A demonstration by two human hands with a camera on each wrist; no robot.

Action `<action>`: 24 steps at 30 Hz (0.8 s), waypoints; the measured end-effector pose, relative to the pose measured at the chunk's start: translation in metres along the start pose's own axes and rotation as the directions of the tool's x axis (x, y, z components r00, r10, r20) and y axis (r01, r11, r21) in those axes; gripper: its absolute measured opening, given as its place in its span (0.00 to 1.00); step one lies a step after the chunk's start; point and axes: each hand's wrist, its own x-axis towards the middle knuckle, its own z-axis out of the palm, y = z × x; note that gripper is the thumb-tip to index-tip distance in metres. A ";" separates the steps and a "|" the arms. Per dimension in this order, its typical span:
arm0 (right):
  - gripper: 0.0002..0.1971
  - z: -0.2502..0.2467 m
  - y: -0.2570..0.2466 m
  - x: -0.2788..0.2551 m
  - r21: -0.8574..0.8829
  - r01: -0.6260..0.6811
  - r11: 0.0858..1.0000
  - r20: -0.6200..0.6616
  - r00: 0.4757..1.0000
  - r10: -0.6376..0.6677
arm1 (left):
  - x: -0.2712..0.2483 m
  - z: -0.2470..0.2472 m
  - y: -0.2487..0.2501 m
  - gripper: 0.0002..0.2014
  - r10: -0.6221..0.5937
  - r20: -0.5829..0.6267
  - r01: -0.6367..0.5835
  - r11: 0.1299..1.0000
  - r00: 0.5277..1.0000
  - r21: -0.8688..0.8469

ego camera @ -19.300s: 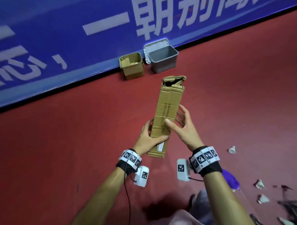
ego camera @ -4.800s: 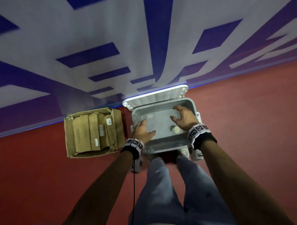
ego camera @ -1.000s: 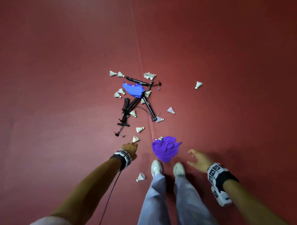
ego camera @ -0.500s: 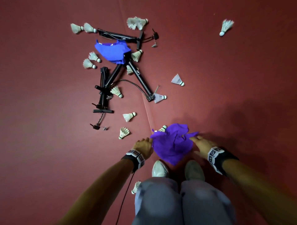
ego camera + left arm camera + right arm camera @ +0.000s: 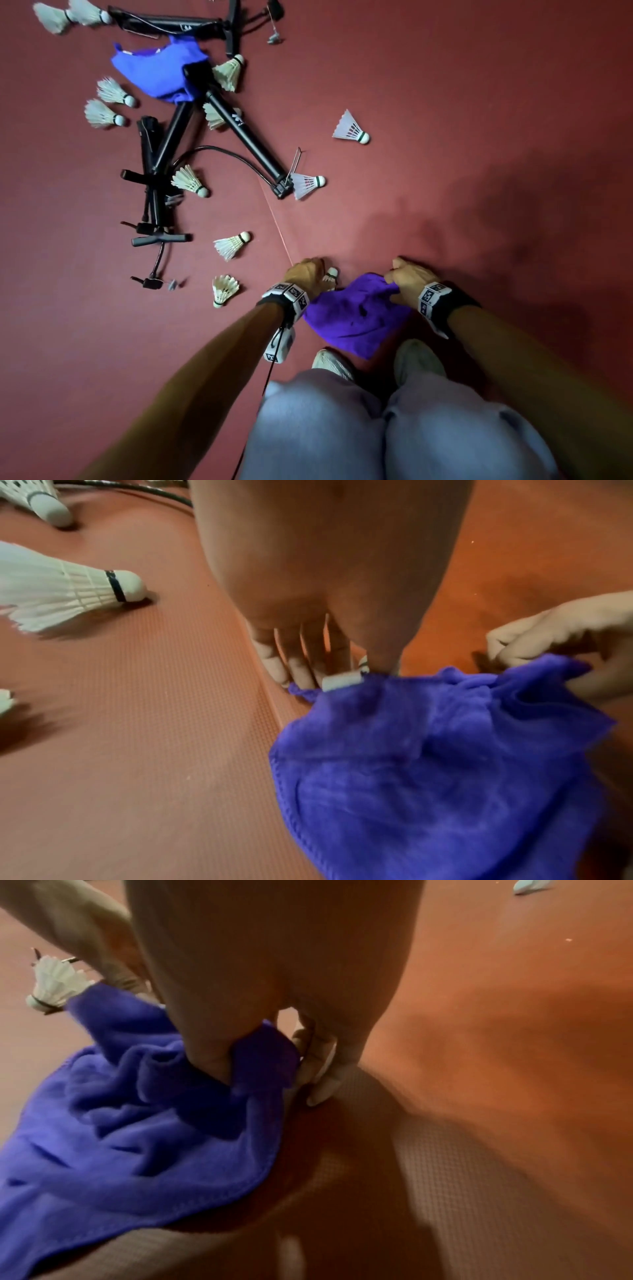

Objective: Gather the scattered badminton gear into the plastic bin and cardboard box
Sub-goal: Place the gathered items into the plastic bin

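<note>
A crumpled purple towel [image 5: 356, 318] lies on the red floor just ahead of my shoes. My left hand [image 5: 308, 274] pinches its far left corner beside a white tag [image 5: 342, 682], fingers pointing down at the floor. My right hand [image 5: 406, 275] grips the towel's far right corner between thumb and curled fingers [image 5: 318, 1069]. The towel [image 5: 428, 764] sags between both hands. A shuttlecock [image 5: 331, 274] lies right by my left hand. The plastic bin and cardboard box are out of view.
Several white shuttlecocks lie scattered ahead, the nearest [image 5: 224, 290] left of my left hand. Black pumps with hoses [image 5: 239, 137] lie crossed farther out, with a blue cloth [image 5: 157, 73] draped over them. Bare red floor stretches to the right.
Both hands have closed on the towel's far corners, where they were only reaching its edges before. My head has dropped closer to the floor.
</note>
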 end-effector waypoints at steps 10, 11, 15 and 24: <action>0.11 -0.024 -0.030 -0.130 0.645 -0.189 0.741 -0.143 0.922 0.360 | -0.130 -0.030 0.033 0.13 -0.106 -0.146 0.043 0.923 0.984 -0.381; 0.13 -0.034 -0.036 -0.151 0.712 -0.188 0.676 -0.151 0.900 0.410 | -0.149 -0.044 0.039 0.12 -0.125 -0.206 0.021 0.897 0.971 -0.442; 0.07 -0.094 -0.064 -0.238 0.838 -0.264 0.477 -0.009 0.867 0.498 | -0.241 -0.128 0.081 0.13 -0.259 -0.413 -0.068 0.774 0.873 -0.630; 0.07 -0.258 -0.134 -0.462 0.994 -0.044 0.100 -0.021 0.816 0.577 | -0.447 -0.321 0.182 0.17 -0.357 -0.499 -0.223 0.591 0.790 -0.776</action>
